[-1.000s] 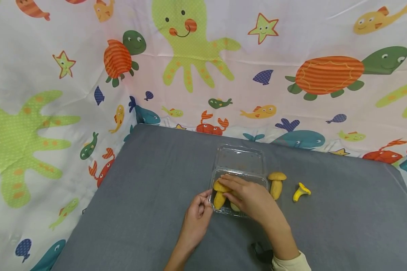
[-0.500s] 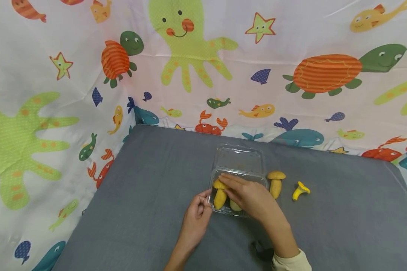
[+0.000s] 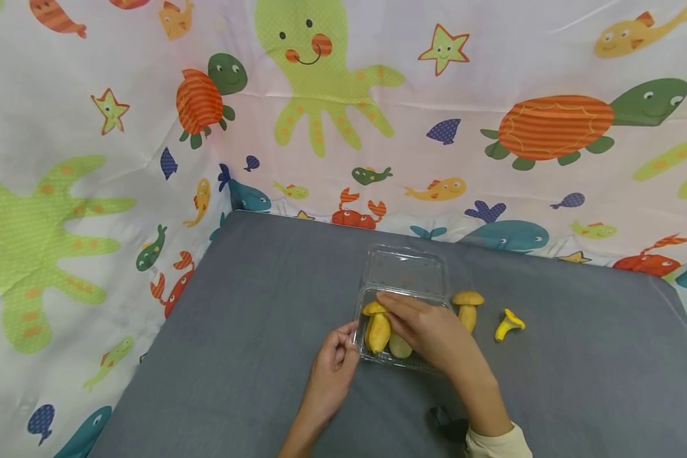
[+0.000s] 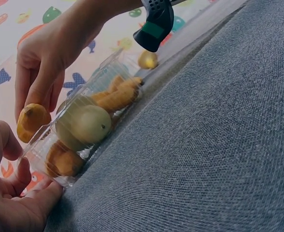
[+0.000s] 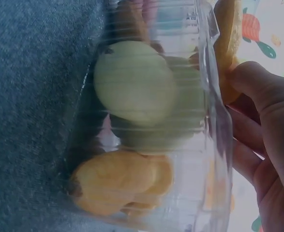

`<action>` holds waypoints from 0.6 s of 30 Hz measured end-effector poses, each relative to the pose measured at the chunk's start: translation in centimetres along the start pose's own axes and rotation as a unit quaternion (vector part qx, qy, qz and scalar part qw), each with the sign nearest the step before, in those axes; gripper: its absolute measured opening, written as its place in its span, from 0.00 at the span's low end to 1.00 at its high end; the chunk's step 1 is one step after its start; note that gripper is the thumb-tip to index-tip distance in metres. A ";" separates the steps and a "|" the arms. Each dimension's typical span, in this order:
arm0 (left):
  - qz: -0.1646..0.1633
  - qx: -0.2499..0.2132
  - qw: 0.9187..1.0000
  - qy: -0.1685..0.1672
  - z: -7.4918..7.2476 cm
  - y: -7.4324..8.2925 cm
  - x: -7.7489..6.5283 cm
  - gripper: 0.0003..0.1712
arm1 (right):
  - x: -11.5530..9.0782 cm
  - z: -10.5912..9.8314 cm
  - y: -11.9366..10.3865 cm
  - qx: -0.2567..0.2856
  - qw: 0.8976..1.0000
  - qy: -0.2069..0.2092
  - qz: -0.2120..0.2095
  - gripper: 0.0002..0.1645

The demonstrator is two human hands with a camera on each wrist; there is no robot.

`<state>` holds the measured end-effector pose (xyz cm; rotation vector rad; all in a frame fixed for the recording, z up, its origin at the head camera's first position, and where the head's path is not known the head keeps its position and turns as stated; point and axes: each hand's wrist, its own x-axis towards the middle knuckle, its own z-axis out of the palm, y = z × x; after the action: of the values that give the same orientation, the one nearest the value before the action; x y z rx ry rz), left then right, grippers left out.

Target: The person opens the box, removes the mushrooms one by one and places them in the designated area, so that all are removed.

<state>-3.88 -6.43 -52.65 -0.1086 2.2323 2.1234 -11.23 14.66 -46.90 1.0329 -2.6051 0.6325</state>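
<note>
The left hand (image 3: pixel 331 367) pinches the box (image 3: pixel 403 270) by its edge, apparently to steady it. The right hand (image 3: pixel 435 334) pinches a mushroom (image 4: pixel 34 122) near its cap, leaving the stem free.

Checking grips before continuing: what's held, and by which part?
Right hand: a mushroom, near its cap. Left hand: the clear box, by its left edge.

A grey, cloth-covered desk (image 3: pixel 595 356) spreads across the lower frame. White printed fabric (image 3: pixel 509 38) hangs behind it and along the left. The prints include a green octopus (image 3: pixel 302 70) at upper centre, an orange-striped turtle (image 3: pixel 556 127) at upper right, and a teal whale (image 3: pixel 512 235) right of centre, beside the desk's far edge.
</note>
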 end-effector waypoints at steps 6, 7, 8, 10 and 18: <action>-0.006 0.006 1.000 -0.001 0.1 0.1 0.0 0.03 | -0.2 -0.7 0.2 0.000 1.000 0.006 0.007 0.29; -0.006 0.006 1.000 0.000 0.1 0.1 0.0 0.03 | -0.2 -0.9 0.3 -0.001 1.000 0.010 0.008 0.29; -0.005 0.009 1.000 0.001 0.1 0.1 0.0 0.03 | -0.2 -1.0 0.3 -0.004 1.000 0.013 0.008 0.29; -0.003 0.011 1.000 0.003 0.1 0.2 0.0 0.03 | -0.2 -1.2 0.5 -0.008 1.000 0.017 0.011 0.28; 0.007 -0.007 1.000 0.009 0.2 0.2 -0.2 0.04 | -0.7 -2.2 1.4 -0.018 0.999 0.033 0.019 0.29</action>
<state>-3.67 -6.18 -52.42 -0.1126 2.2339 2.1551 -11.51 17.05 -45.73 0.9383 -2.5745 0.6143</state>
